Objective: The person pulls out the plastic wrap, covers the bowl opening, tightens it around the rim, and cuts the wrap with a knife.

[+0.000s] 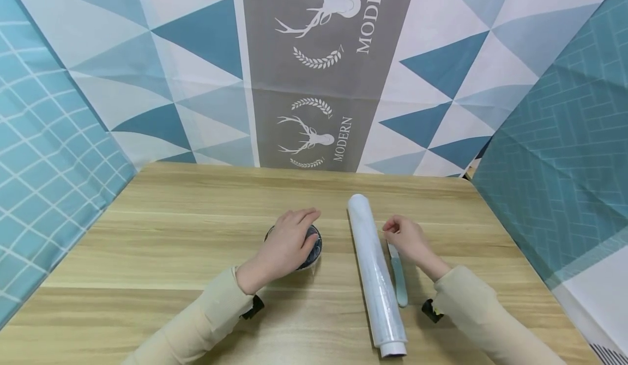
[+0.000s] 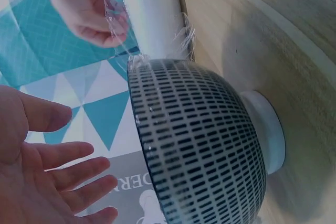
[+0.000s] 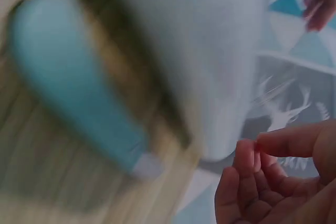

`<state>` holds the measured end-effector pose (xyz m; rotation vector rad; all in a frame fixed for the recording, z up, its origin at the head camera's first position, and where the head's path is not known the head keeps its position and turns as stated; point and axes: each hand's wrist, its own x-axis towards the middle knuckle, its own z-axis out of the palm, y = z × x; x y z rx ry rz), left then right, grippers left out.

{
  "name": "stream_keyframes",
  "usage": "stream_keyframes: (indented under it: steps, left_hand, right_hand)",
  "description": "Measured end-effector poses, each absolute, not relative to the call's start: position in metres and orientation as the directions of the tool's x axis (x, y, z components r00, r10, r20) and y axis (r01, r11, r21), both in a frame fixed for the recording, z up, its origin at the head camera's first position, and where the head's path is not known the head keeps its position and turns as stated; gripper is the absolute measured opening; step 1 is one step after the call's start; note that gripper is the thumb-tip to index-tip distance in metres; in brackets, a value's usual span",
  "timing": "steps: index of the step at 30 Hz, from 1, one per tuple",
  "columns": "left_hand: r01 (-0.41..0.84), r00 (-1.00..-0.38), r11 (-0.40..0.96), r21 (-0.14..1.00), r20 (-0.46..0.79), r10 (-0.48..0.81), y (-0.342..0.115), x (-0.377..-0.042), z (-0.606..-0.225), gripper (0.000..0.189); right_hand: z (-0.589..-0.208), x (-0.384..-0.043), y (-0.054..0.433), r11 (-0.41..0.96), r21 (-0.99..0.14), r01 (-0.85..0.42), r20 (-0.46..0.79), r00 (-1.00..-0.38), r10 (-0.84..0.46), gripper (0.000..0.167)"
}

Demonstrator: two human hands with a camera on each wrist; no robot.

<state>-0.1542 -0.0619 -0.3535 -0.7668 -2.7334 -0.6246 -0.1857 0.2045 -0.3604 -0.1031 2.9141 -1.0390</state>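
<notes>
My left hand (image 1: pixel 288 243) hovers over a bowl (image 2: pixel 202 140) with a dark dashed pattern and a white foot. Its fingers are spread and relaxed in the left wrist view, apart from the bowl's side. Clear cling film (image 2: pixel 111 17) runs from the bowl's rim towards my right hand (image 1: pixel 408 239). The right thumb and forefinger pinch together, with the thin film between them hard to make out. Between the hands lies a long roll of cling film (image 1: pixel 376 278). A knife (image 1: pixel 399 280) with a pale teal handle is just right of the roll, below the right hand.
The wooden table (image 1: pixel 162 256) carries these things, its back edge against a patterned cloth (image 1: pixel 314 76) with triangles and deer heads. Blue cloths stand at the left (image 1: pixel 49 152) and right (image 1: pixel 554 136) sides.
</notes>
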Motion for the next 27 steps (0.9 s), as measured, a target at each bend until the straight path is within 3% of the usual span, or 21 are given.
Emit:
stream_keyframes:
  steps: [11,16,27]
  left_hand:
    - [0.587,-0.805,0.753,0.298,0.314,0.503,-0.054,-0.155,-0.348,0.039]
    - [0.602,-0.797,0.751,0.272,0.265,0.543,-0.044,-0.153,-0.337,0.041]
    - [0.636,-0.769,0.745,0.203,0.254,0.587,-0.030,-0.151,-0.338,0.039]
  right_hand:
    - [-0.377,-0.172,0.226,0.899,-0.435,-0.054,-0.142,-0.982,-0.128,0.017]
    - [-0.381,-0.167,0.227,0.939,-0.337,-0.067,-0.222,-0.964,-0.148,0.035]
    - [-0.389,-0.167,0.227,0.928,-0.364,-0.080,-0.203,-0.966,-0.163,0.033]
